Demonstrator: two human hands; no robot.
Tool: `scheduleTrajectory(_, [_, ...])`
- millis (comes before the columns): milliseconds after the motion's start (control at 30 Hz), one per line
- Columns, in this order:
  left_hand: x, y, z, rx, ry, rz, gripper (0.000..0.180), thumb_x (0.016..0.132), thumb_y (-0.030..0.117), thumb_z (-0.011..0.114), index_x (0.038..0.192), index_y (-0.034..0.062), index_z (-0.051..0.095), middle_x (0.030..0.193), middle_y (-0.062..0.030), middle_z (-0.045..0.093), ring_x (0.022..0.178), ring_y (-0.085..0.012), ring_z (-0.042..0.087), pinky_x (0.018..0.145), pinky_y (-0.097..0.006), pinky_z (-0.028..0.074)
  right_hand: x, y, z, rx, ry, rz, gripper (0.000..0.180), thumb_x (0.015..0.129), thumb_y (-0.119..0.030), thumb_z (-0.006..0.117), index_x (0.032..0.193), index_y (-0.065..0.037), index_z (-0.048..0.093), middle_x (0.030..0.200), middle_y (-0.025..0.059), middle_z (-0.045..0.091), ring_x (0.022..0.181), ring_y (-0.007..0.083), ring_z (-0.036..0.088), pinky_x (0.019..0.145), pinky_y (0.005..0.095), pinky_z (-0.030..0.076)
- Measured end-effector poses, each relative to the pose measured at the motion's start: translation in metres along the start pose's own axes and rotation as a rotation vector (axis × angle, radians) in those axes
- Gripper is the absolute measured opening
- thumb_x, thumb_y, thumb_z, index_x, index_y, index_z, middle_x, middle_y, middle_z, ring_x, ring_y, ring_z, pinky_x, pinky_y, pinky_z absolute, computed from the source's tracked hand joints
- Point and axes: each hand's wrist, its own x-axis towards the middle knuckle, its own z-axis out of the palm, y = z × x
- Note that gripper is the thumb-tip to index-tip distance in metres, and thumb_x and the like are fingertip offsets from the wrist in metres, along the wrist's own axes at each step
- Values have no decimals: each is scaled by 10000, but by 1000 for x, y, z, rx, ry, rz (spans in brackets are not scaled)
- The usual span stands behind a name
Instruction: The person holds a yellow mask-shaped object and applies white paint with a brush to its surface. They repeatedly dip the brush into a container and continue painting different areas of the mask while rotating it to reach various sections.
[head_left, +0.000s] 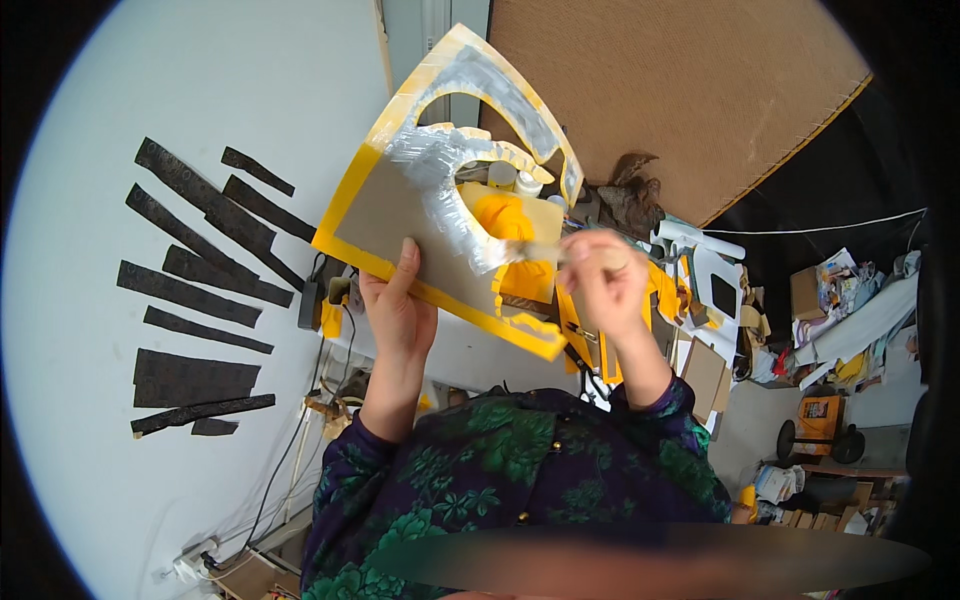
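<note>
My left hand [398,312] grips the lower edge of a grey board [395,205], thumb on its face. The board is tilted up, its edges wrapped in yellow material. A large curved opening is cut through it, bordered by notched yellow flaps. White, wet-looking smears [435,165] cover the part around the opening and the upper strip. In my right hand [607,280], closed and slightly blurred, is a brush [535,252]. Its bristle end touches the board at the opening's lower edge. Yellow material [508,220] shows through the opening, behind the board.
White lidded containers [527,184] stand on the table behind the board. Several black strips [190,280] are fixed to the white wall at left. Dark cables [290,440] hang beside the table. Scraps and rolls [860,320] are piled at right, near a brown panel [660,90].
</note>
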Motion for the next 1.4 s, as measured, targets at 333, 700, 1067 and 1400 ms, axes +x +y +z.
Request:
scheduleTrajectory(333, [8, 4, -7, 20, -11, -42, 328, 965, 20, 589, 1284, 68, 533, 1212, -38, 629, 1116, -156, 605, 1009, -326, 479, 13, -30, -12, -124, -307, -283, 159, 770, 19, 761, 902, -9, 676, 803, 84, 685, 693, 206, 650, 602, 294, 489])
scheduleTrajectory(700, [13, 5, 2, 18, 34, -19, 272, 945, 4, 622, 1206, 59, 568, 1154, -34, 641, 1053, -145, 618, 943, -304, 494, 23, -15, -19, -291, -406, -384, 143, 748, -38, 773, 787, -35, 636, 680, 77, 601, 597, 254, 597, 535, 318, 438])
scheduleTrajectory(1067, [31, -12, 9, 32, 105, -27, 354, 964, -25, 567, 1304, 57, 509, 1252, -46, 598, 1129, -152, 591, 1001, -320, 476, 44, 4, -13, -223, -346, -410, 154, 764, -43, 763, 764, -51, 609, 659, 85, 573, 553, 248, 563, 503, 324, 419])
scheduleTrajectory(1400, [46, -31, 4, 21, 96, -26, 363, 953, -23, 590, 1297, 73, 522, 1239, -36, 607, 1117, -146, 594, 987, -311, 480, 53, 11, -22, -113, -259, -445, 197, 719, -8, 763, 751, -57, 575, 643, 76, 554, 531, 252, 546, 496, 336, 414])
